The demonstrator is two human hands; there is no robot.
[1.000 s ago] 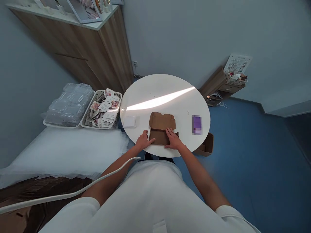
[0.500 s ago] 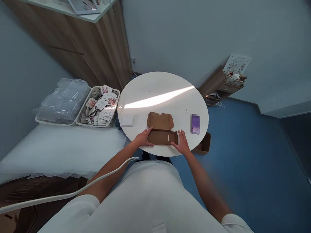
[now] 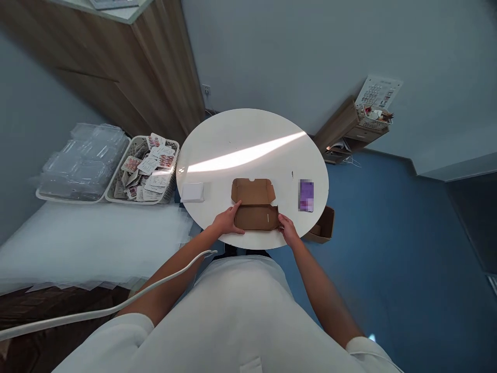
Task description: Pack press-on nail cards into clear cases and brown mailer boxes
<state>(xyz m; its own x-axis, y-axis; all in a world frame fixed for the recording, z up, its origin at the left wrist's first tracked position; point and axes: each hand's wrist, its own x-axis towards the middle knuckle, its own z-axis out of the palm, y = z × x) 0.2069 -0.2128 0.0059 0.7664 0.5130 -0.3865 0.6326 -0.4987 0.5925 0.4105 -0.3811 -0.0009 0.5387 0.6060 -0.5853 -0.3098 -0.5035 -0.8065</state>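
A brown cardboard box (image 3: 252,217) lies near the front edge of the round white table (image 3: 248,127), its lid flap folded back away from me. A short pale strip marks the right part of its base. My left hand (image 3: 228,219) grips the box's left end, thumb at the far corner and fingers along the near side. At the right end, my right hand (image 3: 286,228) pinches the raised end flap. A purple packet (image 3: 306,196), partly blurred, lies to the right of the box, and a white stack (image 3: 192,192) lies to the left.
Left of the table stand a basket of printed cards (image 3: 149,171) and a tray of clear plastic cases (image 3: 83,163), beside clear plastic sheets (image 3: 93,241). An open carton (image 3: 321,228) sits below the table's right edge. A white cable (image 3: 155,286) crosses my left arm.
My right hand has closed from spread fingers onto the box's right end, where the end flap now stands up. My left hand keeps its place on the box. The view has shifted slightly.
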